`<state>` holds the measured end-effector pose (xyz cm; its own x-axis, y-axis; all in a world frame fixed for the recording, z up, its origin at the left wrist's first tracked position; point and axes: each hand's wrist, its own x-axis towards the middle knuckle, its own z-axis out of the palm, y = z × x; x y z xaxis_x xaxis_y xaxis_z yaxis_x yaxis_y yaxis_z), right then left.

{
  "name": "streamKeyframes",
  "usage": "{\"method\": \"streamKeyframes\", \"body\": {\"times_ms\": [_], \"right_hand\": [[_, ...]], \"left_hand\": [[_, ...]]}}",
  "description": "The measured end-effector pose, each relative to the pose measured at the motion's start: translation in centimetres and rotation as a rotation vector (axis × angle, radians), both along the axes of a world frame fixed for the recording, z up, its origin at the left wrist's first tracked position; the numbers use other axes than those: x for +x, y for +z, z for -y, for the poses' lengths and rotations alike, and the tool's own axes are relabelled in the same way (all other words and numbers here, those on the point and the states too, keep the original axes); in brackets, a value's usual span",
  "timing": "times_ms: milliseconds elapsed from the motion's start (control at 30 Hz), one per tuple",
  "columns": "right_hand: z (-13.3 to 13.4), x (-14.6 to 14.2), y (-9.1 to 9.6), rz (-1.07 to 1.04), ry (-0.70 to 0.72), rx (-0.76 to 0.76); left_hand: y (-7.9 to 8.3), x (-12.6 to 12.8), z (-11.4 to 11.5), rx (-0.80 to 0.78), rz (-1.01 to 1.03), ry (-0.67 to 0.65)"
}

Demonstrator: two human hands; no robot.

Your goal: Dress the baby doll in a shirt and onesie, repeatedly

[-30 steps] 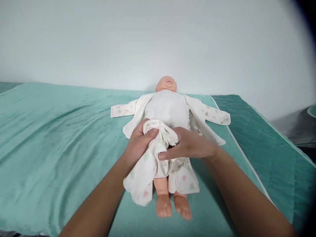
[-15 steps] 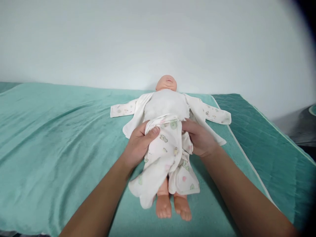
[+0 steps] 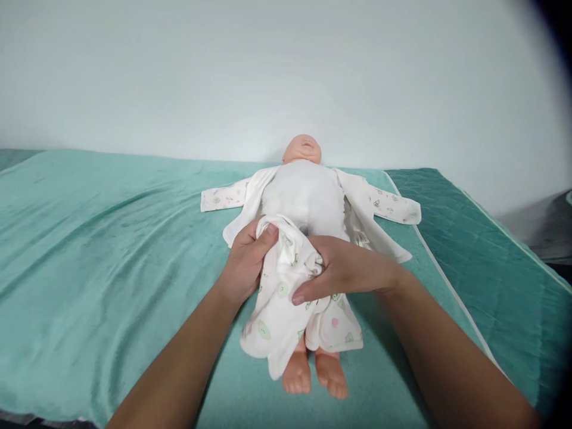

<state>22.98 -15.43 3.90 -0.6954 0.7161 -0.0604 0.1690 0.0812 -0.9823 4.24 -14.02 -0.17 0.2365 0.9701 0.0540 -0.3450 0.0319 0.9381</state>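
A baby doll [image 3: 302, 150] lies on its back, head toward the wall, feet toward me. Its torso is white, and an open white jacket [image 3: 241, 217] with printed sleeves spreads out to both sides. White baby pants [image 3: 286, 316] with green and pink prints lie bunched over its hips and legs; the bare feet stick out below. My left hand [image 3: 250, 256] pinches the waistband at the doll's hip, thumb on top. Across the middle of the pants lies my right hand [image 3: 335, 268], its thumb and fingers closed round gathered fabric. Part of the doll's lower belly shows above the cloth.
A light green sheet [image 3: 111, 268] with soft wrinkles covers the surface under the doll. On the right a darker quilted green cover [image 3: 482, 250] shows beyond the sheet's pale edge. A white wall [image 3: 268, 71] rises behind. A dark object [image 3: 554, 226] sits at the far right.
My right hand has moved left from the doll's side onto the middle of the pants, gathering their fabric. The waistband has come down on that side, baring more white torso. My left hand stays.
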Motion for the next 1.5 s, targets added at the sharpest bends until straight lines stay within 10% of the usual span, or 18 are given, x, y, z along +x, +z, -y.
{"method": "streamKeyframes", "body": {"times_ms": [200, 433, 767, 1500], "right_hand": [[0.0, -0.7, -1.3, -0.229, -0.205, -0.076], [-0.2, -1.9, -1.5, -0.467, -0.501, -0.185], [0.0, -1.7, -1.2, -0.292, -0.394, -0.106], [2.2, -0.5, -2.3, 0.239, -0.215, 0.589]], "left_hand": [[0.1, -0.6, -0.1, 0.103, -0.147, 0.009], [0.4, -1.7, -0.4, 0.023, -0.227, -0.316], [0.0, -1.3, -0.5, 0.007, -0.009, -0.153], [3.7, 2.5, 15.8, -0.162, -0.101, 0.236]]}}
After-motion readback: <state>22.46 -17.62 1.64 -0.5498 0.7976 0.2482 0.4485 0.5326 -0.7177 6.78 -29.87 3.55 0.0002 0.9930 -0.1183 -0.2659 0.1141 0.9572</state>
